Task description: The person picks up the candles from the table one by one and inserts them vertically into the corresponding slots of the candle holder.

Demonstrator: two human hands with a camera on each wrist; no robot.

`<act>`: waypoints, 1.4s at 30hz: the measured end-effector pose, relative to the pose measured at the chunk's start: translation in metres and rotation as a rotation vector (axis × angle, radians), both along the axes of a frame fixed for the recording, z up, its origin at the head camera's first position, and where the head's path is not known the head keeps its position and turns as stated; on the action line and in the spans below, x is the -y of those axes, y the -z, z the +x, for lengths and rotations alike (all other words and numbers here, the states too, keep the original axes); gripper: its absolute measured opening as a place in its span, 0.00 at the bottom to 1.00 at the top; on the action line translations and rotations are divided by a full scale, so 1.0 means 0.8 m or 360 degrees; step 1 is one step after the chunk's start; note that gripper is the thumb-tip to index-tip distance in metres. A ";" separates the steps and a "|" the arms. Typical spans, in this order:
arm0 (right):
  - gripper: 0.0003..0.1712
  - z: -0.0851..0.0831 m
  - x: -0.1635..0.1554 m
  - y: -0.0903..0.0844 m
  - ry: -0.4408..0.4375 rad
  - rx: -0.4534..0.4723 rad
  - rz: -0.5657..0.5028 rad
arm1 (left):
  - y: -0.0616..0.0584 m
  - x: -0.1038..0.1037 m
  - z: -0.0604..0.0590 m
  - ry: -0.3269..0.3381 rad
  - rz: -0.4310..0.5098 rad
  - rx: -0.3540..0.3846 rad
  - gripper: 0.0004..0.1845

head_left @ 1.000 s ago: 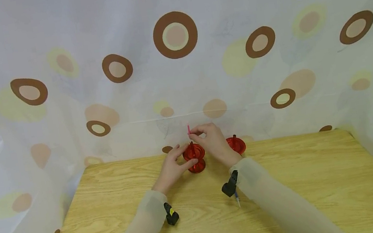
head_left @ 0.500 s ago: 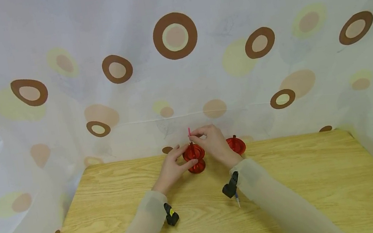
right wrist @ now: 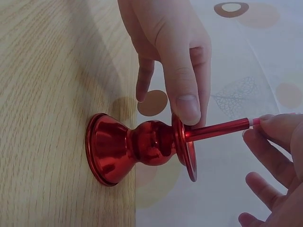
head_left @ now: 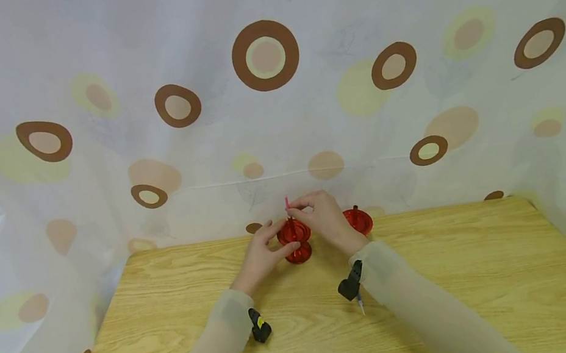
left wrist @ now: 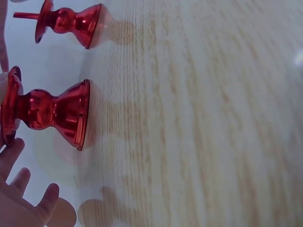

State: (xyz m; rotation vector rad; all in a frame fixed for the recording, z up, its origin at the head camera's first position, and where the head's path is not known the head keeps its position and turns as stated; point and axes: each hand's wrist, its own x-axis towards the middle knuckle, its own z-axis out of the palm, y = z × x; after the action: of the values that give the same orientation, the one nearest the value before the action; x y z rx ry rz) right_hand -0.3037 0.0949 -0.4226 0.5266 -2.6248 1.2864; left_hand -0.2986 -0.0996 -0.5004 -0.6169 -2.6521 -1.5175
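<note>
A red hourglass-shaped candle holder [head_left: 297,248] [right wrist: 128,149] [left wrist: 52,113] stands at the far middle of the wooden table [head_left: 443,274]. A thin pink candle [head_left: 287,202] [right wrist: 218,130] sticks upright out of its top. My left hand [head_left: 277,239] [right wrist: 182,94] grips the holder's upper rim, with the thumb on the rim beside the candle. My right hand [head_left: 295,205] [right wrist: 270,125] pinches the candle's upper end between fingertips. A second red holder [head_left: 359,220] [left wrist: 71,23], bearing only a short pin, stands just to the right, behind my right wrist.
A white curtain [head_left: 272,110] with brown and yellow circles hangs close behind the table and wraps both sides. Black wrist cameras sit on my left sleeve [head_left: 260,329] and right sleeve [head_left: 350,284]. The table's near half shows bare wood.
My right hand and the candle have sunk slightly toward the holder. The left hand keeps the same grip.
</note>
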 end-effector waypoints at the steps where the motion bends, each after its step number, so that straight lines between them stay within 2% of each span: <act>1: 0.12 0.000 0.000 0.000 -0.0004 0.0003 0.0001 | 0.000 0.000 0.000 0.0000 0.0001 0.0002 0.36; 23: 0.13 0.000 -0.001 0.000 -0.0035 0.0049 -0.0038 | 0.000 0.001 0.002 0.0018 0.0028 0.0009 0.36; 42: 0.11 0.001 -0.002 0.003 0.0014 -0.0066 0.0050 | -0.002 0.000 0.003 0.0016 0.0030 0.0030 0.36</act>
State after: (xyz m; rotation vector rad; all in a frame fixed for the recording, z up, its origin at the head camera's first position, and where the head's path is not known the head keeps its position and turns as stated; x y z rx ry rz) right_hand -0.3033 0.0965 -0.4254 0.5404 -2.6146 1.2200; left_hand -0.2964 -0.0998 -0.4989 -0.6191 -2.6494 -1.5565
